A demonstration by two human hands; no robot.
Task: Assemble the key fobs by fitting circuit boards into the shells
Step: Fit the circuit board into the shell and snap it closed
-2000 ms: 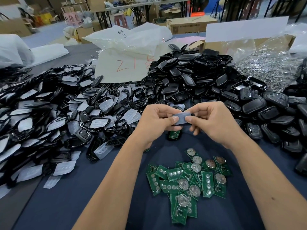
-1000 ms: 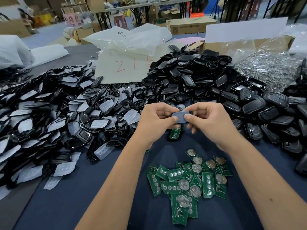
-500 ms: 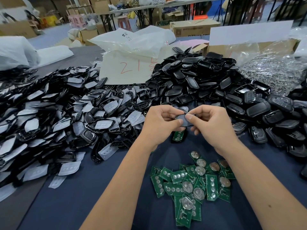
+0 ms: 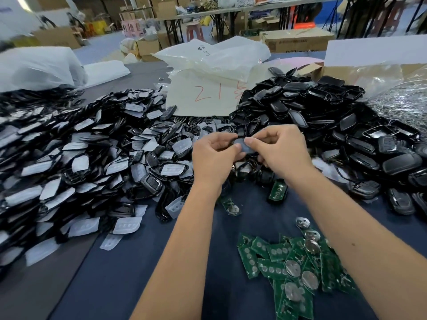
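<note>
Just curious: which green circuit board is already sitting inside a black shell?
The lone board just below the right hand; a black shell frames it, while the boards in the pile lie bare.

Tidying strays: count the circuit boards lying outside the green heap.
2 boards: one by the left wrist, one in a black shell below the right hand; others may be hidden.

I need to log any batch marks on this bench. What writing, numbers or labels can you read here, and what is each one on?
"21", handwritten in red, then a further red mark cut off by the black shells: on the white sheet.
Dark print on the white plastic bag: too small to read.
Printing on the cardboard box: too blurred to read.
</note>
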